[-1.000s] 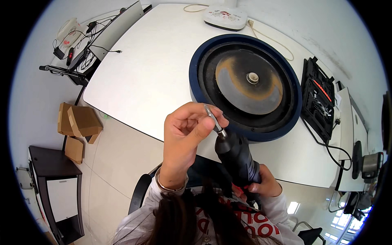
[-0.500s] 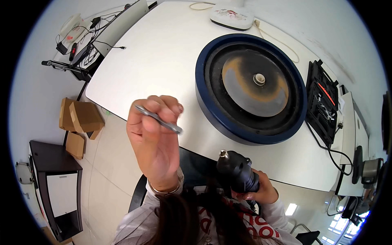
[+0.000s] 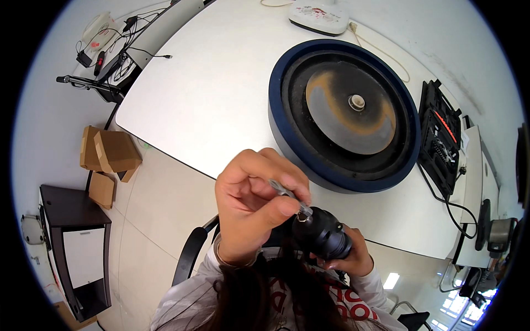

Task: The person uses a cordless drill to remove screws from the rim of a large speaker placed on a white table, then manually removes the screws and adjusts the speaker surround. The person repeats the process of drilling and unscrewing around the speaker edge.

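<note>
Pinched between the thumb and fingers of my left hand point(image 3: 245, 212) is a silver screwdriver bit point(image 3: 280, 188). Its lower end is at the nose of a black power screwdriver point(image 3: 323, 234); I cannot tell whether it is inserted. My right hand point(image 3: 354, 255) grips that tool's body from the right, low over the table edge. Beyond both hands lies a large round dark-blue wheel-like object point(image 3: 279, 113) with a black interior, a stained grey disc point(image 3: 337, 124) and a small central knob point(image 3: 356, 102).
An open black tool case point(image 3: 439, 146) and cable lie right on the white table point(image 3: 182, 99). A white appliance point(image 3: 317, 16) stands at the back. Cluttered cables and a grey panel are upper left; cardboard boxes point(image 3: 110, 154), a dark cabinet point(image 3: 72, 204) and chair armrest point(image 3: 190, 248) are lower left.
A second ago the bit was at the tool's nose, then my left hand held it away to the left. Now that hand has brought it back rightward and down onto the nose.
</note>
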The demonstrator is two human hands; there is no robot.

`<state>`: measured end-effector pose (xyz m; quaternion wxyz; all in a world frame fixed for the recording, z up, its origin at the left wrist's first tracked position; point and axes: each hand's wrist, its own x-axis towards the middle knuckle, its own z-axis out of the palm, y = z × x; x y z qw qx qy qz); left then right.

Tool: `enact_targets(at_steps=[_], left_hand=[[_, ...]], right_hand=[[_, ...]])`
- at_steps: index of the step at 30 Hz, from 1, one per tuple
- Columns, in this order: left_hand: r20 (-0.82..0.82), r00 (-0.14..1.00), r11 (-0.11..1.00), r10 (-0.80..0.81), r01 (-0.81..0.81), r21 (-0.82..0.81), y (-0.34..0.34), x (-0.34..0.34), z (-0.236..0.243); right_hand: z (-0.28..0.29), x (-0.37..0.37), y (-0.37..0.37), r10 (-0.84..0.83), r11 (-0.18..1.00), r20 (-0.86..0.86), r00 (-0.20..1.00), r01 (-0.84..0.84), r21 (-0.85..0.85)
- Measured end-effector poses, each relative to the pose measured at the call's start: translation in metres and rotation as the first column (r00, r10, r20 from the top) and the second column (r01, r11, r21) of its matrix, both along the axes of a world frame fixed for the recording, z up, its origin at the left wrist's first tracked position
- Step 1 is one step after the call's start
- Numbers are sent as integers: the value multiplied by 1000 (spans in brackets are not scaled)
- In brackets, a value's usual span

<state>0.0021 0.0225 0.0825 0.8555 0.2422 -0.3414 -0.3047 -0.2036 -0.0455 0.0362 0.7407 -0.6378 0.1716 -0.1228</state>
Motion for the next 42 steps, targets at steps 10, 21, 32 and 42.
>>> enact_targets(at_steps=[10,21,32,42], left_hand=[[34,998,998,54,-54,-14,1,2,-1],[151,984,995,99,-95,-29,0,5,-2],[184,967,977,177,-195,87,6,4,2],[131,990,983,53,-75,167,-2,12,-6]], right_hand=[[0,-6,-4,9,1000,-49,999,-9,-7],[7,3,-1,-23,981,40,999,30,-192],[25,13,10,-116,926,-119,986,64,-371],[29,15,14,-306,728,-121,944,151,-669]])
